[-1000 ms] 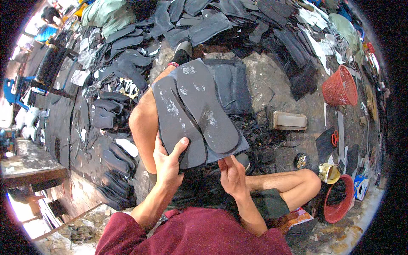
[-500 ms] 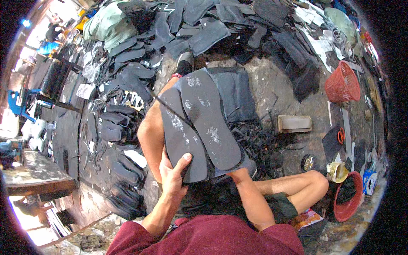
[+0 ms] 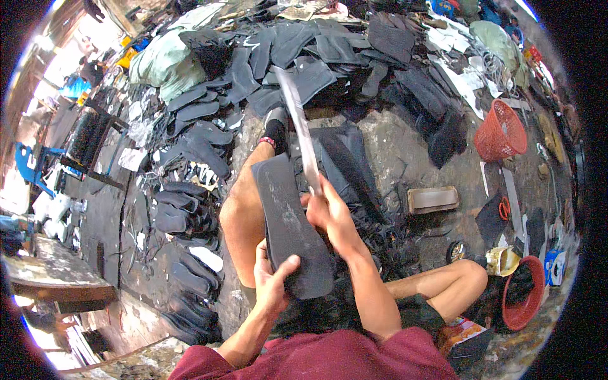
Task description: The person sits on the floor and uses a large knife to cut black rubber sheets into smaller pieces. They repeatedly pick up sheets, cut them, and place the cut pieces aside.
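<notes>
My left hand [image 3: 271,282] grips the lower end of a dark grey foam shoe sole [image 3: 292,231], thumb on top and fingers around its left edge. Pale scuffs mark the sole, which lies over my lap beside my bent left leg. Closed around the base of a long, flat, silvery knife [image 3: 299,126] is my right hand [image 3: 328,212], just right of the sole. The blade points away from me and is somewhat blurred; its grip is hidden in the fist. Beyond my right hand, a dark folded sheet [image 3: 345,155] rests on the floor.
Black soles and sheet pieces [image 3: 291,47] heap up at the far side, with more soles [image 3: 202,145] along the left. To the right are a red basket [image 3: 500,136], a pale rectangular block [image 3: 432,199], orange-handled scissors [image 3: 504,208] and a red tub [image 3: 524,294]. A wooden table [image 3: 57,272] stands left.
Two soles lay side by side in my hold before; now one shows. My right hand has come up from beneath them, and the knife now points away from me.
</notes>
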`<control>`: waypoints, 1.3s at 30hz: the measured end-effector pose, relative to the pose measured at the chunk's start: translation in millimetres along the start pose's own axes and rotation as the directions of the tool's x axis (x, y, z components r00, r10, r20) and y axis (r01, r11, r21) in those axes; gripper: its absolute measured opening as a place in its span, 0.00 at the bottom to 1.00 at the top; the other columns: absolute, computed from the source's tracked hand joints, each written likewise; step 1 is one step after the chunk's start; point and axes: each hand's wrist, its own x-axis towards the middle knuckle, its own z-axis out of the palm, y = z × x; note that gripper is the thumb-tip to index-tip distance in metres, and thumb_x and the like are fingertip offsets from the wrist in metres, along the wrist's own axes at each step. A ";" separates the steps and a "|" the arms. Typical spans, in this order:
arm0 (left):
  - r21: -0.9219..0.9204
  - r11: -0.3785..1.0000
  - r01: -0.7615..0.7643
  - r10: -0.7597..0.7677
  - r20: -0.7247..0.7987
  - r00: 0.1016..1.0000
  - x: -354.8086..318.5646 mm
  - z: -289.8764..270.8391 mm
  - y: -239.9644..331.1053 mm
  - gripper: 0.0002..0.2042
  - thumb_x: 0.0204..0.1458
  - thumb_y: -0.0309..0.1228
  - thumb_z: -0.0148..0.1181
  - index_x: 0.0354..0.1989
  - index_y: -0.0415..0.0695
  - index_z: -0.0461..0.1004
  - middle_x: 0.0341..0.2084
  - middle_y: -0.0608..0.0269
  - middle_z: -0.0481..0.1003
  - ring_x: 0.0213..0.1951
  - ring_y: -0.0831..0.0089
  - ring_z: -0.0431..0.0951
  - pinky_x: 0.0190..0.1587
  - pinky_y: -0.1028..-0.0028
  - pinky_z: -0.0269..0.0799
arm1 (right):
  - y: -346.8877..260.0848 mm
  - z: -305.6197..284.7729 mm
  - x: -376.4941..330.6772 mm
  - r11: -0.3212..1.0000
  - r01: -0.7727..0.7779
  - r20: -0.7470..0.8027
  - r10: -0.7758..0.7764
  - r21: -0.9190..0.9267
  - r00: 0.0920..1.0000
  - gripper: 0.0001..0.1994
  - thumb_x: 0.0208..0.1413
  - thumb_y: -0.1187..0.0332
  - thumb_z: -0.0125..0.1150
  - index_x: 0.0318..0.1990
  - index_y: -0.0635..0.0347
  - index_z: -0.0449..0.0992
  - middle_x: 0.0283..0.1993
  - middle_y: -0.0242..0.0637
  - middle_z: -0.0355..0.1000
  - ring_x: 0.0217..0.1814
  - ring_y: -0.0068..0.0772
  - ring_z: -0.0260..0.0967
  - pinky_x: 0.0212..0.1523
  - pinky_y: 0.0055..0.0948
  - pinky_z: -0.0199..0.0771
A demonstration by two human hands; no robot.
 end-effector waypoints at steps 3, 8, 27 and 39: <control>0.272 0.951 -0.147 0.089 0.216 0.972 5.9 -5.2 1.8 0.30 0.45 0.26 0.71 0.56 0.42 0.63 0.49 0.59 0.72 0.51 0.70 0.73 0.53 0.70 0.70 | -5.5 -4.1 -59.8 0.925 0.162 -0.010 -0.176 -0.344 0.984 0.47 0.42 0.77 0.75 0.70 0.62 0.54 0.48 0.30 0.70 0.36 0.14 0.62 0.40 0.18 0.66; 0.123 0.980 0.156 -0.181 0.232 0.956 27.9 3.6 60.5 0.21 0.55 0.35 0.65 0.55 0.42 0.70 0.38 0.65 0.79 0.37 0.75 0.80 0.37 0.75 0.78 | 4.6 3.9 -113.0 0.869 0.167 0.022 -0.177 -0.465 0.984 0.30 0.55 0.75 0.64 0.65 0.66 0.62 0.46 0.34 0.72 0.41 0.23 0.67 0.44 0.24 0.69; 0.164 0.887 0.431 -0.461 0.273 0.845 33.5 -22.2 73.6 0.15 0.55 0.31 0.66 0.49 0.41 0.76 0.40 0.66 0.80 0.40 0.78 0.79 0.45 0.74 0.76 | 6.8 -52.0 -120.7 0.329 0.295 0.221 -0.245 -0.897 0.944 0.21 0.51 0.75 0.62 0.56 0.51 0.76 0.30 0.38 0.71 0.25 0.40 0.69 0.27 0.36 0.71; 0.561 0.771 0.301 -0.507 0.255 0.823 34.5 -16.9 64.2 0.24 0.54 0.38 0.68 0.56 0.37 0.72 0.39 0.62 0.80 0.37 0.79 0.79 0.43 0.75 0.75 | -77.2 -6.4 7.2 0.411 0.354 0.510 0.376 -0.840 0.774 0.19 0.62 0.67 0.53 0.61 0.51 0.72 0.44 0.45 0.79 0.42 0.51 0.78 0.39 0.41 0.77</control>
